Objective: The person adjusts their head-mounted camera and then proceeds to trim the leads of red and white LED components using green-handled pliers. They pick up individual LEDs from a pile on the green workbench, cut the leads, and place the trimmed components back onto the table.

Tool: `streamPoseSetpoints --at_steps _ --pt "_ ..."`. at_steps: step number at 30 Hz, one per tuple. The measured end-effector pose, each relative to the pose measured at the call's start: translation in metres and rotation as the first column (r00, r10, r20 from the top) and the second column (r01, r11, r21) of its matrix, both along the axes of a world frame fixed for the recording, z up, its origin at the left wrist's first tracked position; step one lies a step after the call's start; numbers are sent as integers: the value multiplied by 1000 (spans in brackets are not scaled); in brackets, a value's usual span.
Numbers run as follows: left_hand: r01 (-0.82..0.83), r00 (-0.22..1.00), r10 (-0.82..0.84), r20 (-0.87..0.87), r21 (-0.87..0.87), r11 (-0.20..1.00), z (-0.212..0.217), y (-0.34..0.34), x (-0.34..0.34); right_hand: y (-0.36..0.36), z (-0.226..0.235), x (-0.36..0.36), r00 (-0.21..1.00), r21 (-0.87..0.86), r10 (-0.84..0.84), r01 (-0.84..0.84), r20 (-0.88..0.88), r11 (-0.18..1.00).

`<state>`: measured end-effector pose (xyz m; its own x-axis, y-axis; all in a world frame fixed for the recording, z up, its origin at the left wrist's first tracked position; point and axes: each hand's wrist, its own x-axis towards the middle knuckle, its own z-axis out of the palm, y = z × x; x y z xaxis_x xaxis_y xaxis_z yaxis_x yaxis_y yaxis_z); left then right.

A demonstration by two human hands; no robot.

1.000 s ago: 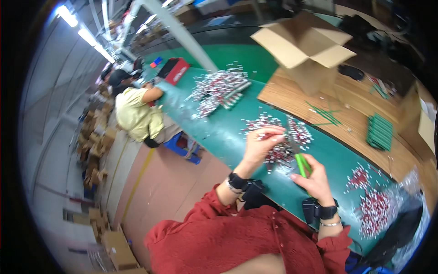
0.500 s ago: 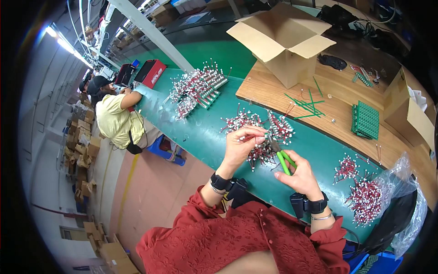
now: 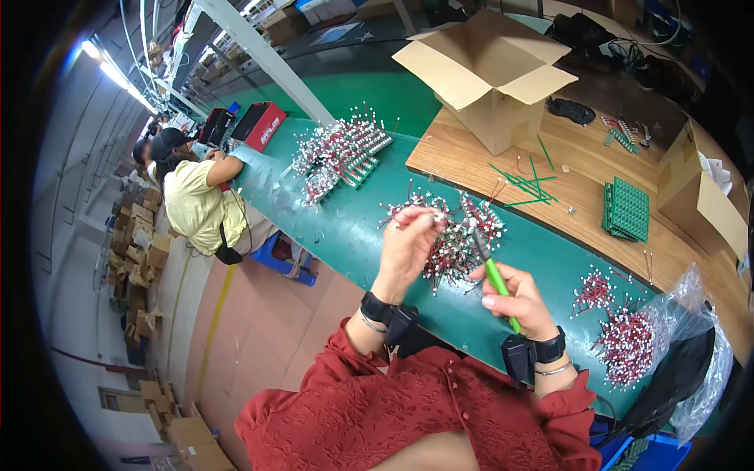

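My left hand (image 3: 404,250) is closed in a pinch, with a small white-ended wired connector (image 3: 437,218) at its fingertips. Its finer detail is too small to make out. Wrapped in my right hand (image 3: 520,304) are green-handled cutting pliers (image 3: 496,279), their dark jaws pointing up and away from me, apart from the left fingertips. Beneath both hands spreads a loose pile of red wires with white connectors (image 3: 452,259) on the green table (image 3: 353,247).
Farther left stand green boards bristling with wired parts (image 3: 338,157). On the wooden board (image 3: 440,157) are an open carton (image 3: 503,118), green strips (image 3: 526,187) and stacked green boards (image 3: 627,208). More wired connectors (image 3: 627,345) lie right, beside a plastic bag (image 3: 683,314). A person (image 3: 203,196) sits at left.
My left hand has drawn slightly back and left with the connector. My right hand has lowered and turned the pliers, whose jaws have come away from the left fingertips.
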<state>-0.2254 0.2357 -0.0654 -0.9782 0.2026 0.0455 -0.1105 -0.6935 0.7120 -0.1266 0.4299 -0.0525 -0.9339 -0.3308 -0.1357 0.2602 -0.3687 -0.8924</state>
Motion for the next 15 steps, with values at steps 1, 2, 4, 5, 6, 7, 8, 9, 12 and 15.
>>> streamPoseSetpoints --at_steps 1,2,4,5,6,7,8,9,12,15 --pt "-48 996 48 74 -6 999 0 -7 -3 2 2 0 1000 -2 -25 25 6 1000" --pt "-70 996 73 46 -68 995 0 -12 -2 -1 -10 -2 972 298 -127 183 -199 937" --pt "-127 992 121 -37 -250 960 0 -18 -2 -6 -7 -1 912 693 -86 364 -402 622" --pt "-166 985 141 -95 -361 918 1 -19 -1 -9 -7 0 875 801 -24 453 -483 391" --pt "-208 976 152 -157 -465 861 3 -20 -2 -11 -9 0 879 821 -12 451 -477 350" --pt "-192 977 129 -170 -442 876 2 -21 -2 -12 -8 0 883 825 -18 446 -470 348" --pt "-176 977 106 -184 -420 890 1 -21 -2 -13 -6 0 886 828 -24 441 -462 346" --pt "-160 976 87 -197 -395 905 0 -21 -2 -13 -4 0 890 832 -26 436 -455 342" --pt "-75 979 -1 -202 -368 927 4 -15 2 -11 2 0 919 808 -69 376 -389 454" --pt "-19 983 -59 -171 -420 907 11 -6 10 -10 -4 -2 928 643 -78 311 -363 700"
